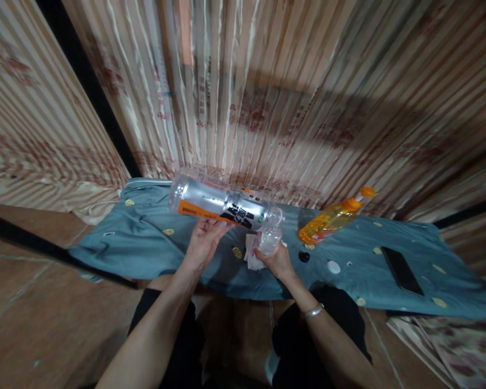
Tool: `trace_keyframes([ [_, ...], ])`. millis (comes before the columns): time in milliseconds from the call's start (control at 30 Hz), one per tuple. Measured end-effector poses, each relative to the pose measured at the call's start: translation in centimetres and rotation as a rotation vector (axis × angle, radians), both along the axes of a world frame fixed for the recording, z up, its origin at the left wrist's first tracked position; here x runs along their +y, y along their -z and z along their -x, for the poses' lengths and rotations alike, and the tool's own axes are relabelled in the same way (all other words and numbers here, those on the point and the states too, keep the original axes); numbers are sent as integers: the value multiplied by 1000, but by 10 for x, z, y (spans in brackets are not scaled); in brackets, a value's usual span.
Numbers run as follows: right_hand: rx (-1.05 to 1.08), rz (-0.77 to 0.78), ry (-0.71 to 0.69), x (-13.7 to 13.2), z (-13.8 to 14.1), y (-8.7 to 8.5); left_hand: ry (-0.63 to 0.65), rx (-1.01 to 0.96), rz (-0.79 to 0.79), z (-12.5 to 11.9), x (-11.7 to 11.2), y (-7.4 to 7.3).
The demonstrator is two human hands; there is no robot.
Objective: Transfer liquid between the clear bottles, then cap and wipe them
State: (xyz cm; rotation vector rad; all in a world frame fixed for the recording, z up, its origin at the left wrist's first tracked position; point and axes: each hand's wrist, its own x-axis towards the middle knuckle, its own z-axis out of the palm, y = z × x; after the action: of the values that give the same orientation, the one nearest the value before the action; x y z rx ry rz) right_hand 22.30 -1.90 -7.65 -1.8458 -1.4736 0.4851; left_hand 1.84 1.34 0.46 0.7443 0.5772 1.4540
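Bare forearms (148, 335) are reaching in closest to me, a silver bracelet (314, 310) sitting on the right wrist, and both hands are hanging out over the middle of a long table draped in teal cloth with yellow motifs (146, 237). So the left hand (210, 235) is cradling a big clear plastic bottle with a silver, orange and black label (222, 202) from the near side, fingers gripping around its middle. Right hand (276, 261) is closing around a small clear plastic container (269, 240), with a crumpled white tissue (251, 256) sitting just beside; can't tell if it's being held too.

What's mattering is the angle: the big bottle is lying nearly level, long axis roughly following the table's far edge, base toward the left end, neck dipping slightly right. That neck is ending right at the small container, so the right hand is nearer the mouth. Can't tell if they're touching.

Toward the right end, an amber pump bottle with an orange top (328, 221) is leaning near the far edge, a small black cap (304, 256) and a white disc (333, 267) are lying nearer the front edge, and a black phone (402, 271) is resting farther right.
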Motion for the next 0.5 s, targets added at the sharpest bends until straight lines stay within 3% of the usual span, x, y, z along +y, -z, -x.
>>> trace_keyframes([
  [500,10,7,-3,0,1,-3,6,-8,9,0,0,1],
])
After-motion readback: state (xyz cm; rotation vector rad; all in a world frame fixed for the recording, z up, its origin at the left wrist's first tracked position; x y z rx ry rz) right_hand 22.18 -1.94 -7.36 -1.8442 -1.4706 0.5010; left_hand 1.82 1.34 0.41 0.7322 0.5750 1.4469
